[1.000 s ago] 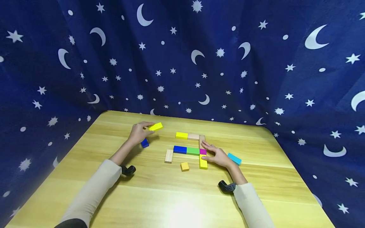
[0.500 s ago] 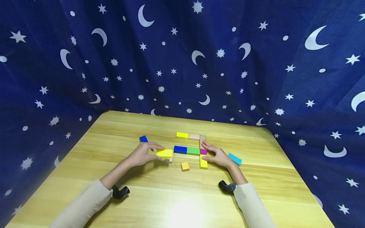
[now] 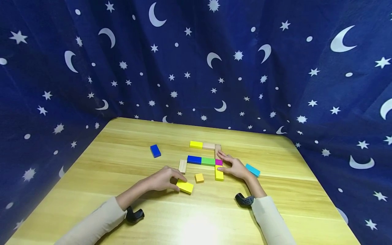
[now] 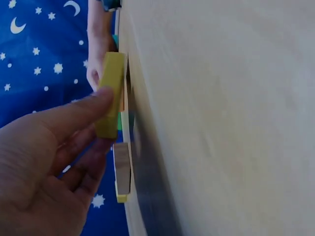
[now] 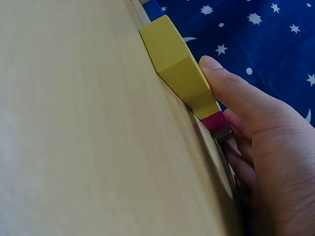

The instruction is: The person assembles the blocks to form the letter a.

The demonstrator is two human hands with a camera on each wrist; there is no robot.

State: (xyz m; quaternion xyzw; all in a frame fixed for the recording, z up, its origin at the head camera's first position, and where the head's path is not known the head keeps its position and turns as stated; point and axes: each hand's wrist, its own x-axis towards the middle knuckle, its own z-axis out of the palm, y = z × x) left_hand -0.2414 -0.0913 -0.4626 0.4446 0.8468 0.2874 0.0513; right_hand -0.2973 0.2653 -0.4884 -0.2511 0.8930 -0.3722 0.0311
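My left hand pinches a yellow block between thumb and fingers, low over the table in front of the others. In the left wrist view that yellow block tilts slightly. My right hand rests at the right end of the block figure. Its thumb touches another yellow block, and its fingers reach to a plain wooden block. A magenta block sits between those two. Leftward from it run a green block, a dark blue block and a plain wooden block.
A small orange block lies near the held one. Farther back, a yellow block joins a pale wooden block. A loose blue block is at left, a light blue block beside my right wrist. A starry curtain surrounds the table.
My left hand has carried the yellow block from the table's back left, past the left wooden block, toward the front. The loose blue block is now uncovered. My right hand stays put.
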